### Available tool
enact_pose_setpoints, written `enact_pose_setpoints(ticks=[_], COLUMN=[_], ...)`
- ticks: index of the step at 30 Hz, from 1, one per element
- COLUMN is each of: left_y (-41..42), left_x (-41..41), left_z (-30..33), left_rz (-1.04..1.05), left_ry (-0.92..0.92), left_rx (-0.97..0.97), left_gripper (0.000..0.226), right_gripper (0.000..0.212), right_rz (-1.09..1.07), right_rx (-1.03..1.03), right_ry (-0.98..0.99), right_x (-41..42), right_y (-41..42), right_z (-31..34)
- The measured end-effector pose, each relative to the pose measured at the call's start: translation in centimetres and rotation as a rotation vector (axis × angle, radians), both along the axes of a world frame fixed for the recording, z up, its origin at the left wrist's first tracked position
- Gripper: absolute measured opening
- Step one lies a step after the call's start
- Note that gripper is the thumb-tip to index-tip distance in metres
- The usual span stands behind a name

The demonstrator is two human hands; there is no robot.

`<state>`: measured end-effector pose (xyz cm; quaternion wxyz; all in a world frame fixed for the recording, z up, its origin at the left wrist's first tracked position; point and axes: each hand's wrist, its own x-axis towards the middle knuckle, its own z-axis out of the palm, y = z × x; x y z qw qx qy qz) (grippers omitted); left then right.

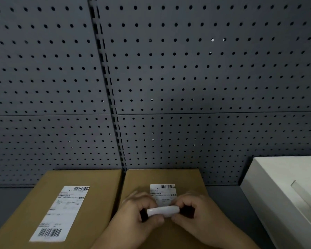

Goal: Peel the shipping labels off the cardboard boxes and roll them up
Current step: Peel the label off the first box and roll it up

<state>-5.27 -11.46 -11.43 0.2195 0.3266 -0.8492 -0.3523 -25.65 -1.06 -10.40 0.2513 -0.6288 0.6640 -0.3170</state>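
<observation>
Both hands [169,218] pinch the rolled label [163,211], lying left-to-right.

Two brown boxes side by side – left box [75,209] and right box [162,178] – with only a thin dark gap between, too tight for a hand. Gray wall with holes [169,78] right behind, blocking the back. White box [276,177] close on the right. Open gray strip between it and the brown one.
</observation>
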Motion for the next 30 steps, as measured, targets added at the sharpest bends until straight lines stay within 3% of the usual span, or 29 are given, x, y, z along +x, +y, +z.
enact_pose_setpoints(ticks=[9, 19, 30], left_y=[0.11, 0.36, 0.16], left_x=[-0.07, 0.17, 0.16], left_z=[0.14, 0.29, -0.05], left_rz=[0.091, 0.082, 0.089], left_ry=[-0.038, 0.022, -0.006], left_rx=[0.011, 0.021, -0.007], left_gripper=[0.019, 0.027, 0.015], right_gripper=[0.008, 0.013, 0.017], right_rz=[-0.003, -0.031, -0.012], right_rx=[0.020, -0.037, -0.026], right_ry=[-0.031, 0.045, 0.022], right_x=[0.15, 0.08, 0.11], right_y=[0.12, -0.18, 0.14], right_z=[0.42, -0.36, -0.13])
